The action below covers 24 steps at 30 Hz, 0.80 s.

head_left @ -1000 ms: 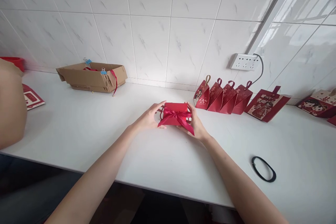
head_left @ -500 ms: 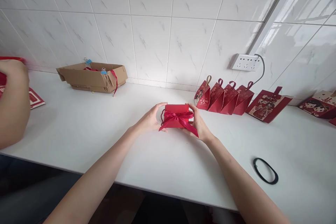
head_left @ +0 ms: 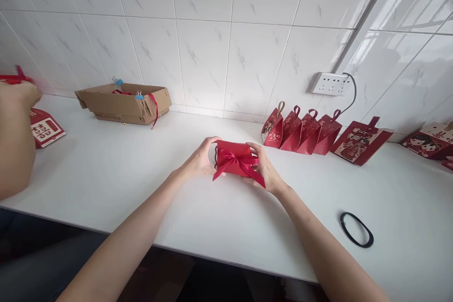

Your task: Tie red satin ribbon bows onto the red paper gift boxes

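Observation:
Between my two hands is a small red gift box [head_left: 225, 148] with a dark red ribbon bow [head_left: 238, 158] tied across its front. My left hand [head_left: 204, 156] grips the box's left side, thumb and fingers at its upper and lower edges. On the right side my right hand [head_left: 264, 168] is closed around the box, close to the bow's right loop and tail. A thin dark red cord shows at the box's left edge. The box's underside and some fingertips are hidden.
Several red gift boxes [head_left: 292, 131] with ribbon loops stand at the wall, below a power socket [head_left: 331, 84]. A cardboard box [head_left: 123, 106] with clips and ribbon is back left. A black ring-shaped band [head_left: 356, 230] lies right. Another person's arm [head_left: 16, 146] is at far left.
The red gift box has shifted slightly left and tilted, its right side now lower. At far left, the other person's hand has moved slightly, and more of a red box shows there.

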Available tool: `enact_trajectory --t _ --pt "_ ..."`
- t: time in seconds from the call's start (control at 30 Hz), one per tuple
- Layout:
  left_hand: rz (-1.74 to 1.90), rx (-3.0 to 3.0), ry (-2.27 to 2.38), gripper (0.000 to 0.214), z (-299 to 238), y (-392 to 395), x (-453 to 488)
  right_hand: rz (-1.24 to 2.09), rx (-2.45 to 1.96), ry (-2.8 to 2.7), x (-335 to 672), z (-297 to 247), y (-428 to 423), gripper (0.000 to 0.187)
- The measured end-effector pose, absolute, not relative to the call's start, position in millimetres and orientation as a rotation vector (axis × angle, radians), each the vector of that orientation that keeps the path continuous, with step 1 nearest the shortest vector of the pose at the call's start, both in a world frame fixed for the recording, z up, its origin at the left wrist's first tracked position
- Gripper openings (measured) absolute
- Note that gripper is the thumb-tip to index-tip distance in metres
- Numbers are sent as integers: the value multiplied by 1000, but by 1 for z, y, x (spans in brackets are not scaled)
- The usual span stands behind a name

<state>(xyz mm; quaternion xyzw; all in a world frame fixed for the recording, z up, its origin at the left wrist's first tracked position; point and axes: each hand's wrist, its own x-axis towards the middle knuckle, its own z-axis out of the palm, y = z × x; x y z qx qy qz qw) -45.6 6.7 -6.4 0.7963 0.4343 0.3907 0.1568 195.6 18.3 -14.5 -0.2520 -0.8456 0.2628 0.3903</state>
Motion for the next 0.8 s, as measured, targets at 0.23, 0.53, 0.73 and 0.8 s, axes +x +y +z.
enact_trajectory --t 0.23,0.53,0.73,0.8 --pt "1093 2264 1133 97 -3 7 -46 595 -711 -2101 190 -18 21 83" --pt "1050 2306 1112 92 0 4 -43 760 -796 -2074 194 -11 19 89" --pt "1016 2245 1126 96 -2 2 -42 805 -817 -2050 194 -12 19 90" --pt "1016 2196 1122 99 -2 1 -41 798 -824 -2051 193 -13 20 91"
